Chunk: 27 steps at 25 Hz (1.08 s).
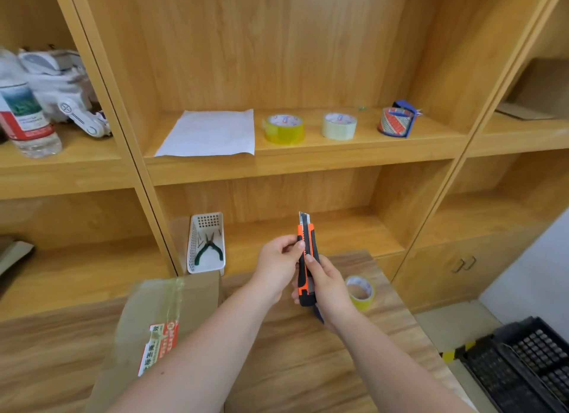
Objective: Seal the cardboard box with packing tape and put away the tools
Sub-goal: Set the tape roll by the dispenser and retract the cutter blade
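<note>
An orange and black utility knife (305, 252) stands upright between both hands, a short piece of blade showing at its top. My right hand (327, 284) grips its lower handle. My left hand (279, 266) pinches the upper part, thumb on the slider. The cardboard box (160, 320) lies on the wooden table at lower left, clear tape running along its seam and a red and white label on top. A yellowish tape roll (361, 292) rests on the table just right of my right hand.
A white basket (206, 243) with green-handled pliers sits on the lower shelf. The upper shelf carries a white sheet (209, 132), a yellow tape roll (284, 128), a clear roll (339, 126) and a red-patterned roll (396, 121). A black crate (523, 366) is at lower right.
</note>
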Available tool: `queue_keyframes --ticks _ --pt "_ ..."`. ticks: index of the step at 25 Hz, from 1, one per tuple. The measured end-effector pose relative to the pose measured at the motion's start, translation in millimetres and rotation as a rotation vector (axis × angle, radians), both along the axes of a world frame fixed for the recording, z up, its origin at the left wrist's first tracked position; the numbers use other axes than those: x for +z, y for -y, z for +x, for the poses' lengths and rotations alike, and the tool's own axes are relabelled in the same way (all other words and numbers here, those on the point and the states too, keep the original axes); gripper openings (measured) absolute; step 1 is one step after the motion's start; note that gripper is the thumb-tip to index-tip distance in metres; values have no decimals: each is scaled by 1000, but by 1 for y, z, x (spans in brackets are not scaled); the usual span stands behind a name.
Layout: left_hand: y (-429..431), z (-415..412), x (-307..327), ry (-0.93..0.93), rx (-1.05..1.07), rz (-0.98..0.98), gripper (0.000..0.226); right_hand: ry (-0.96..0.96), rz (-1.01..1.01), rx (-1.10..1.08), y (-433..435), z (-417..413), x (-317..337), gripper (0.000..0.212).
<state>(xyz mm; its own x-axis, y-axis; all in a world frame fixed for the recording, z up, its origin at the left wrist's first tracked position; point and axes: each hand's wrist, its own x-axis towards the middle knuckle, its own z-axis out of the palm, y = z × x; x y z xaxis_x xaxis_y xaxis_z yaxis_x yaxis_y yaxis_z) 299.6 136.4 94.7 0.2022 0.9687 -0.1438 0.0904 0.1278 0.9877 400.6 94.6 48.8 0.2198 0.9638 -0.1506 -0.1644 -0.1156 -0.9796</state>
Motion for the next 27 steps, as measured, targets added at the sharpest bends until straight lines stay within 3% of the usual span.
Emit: queue_keyframes --ticks 12,17,27 --pt "-28 -4 -25 -46 41 -84 23 -87 -13 335 -19 18 -27 29" --pt "-46 -2 -58 -30 127 -176 23 -206 -129 221 -19 22 -55 31" --pt "-82 25 -174 -71 305 -582 26 18 -459 -24 -26 28 -154 15"
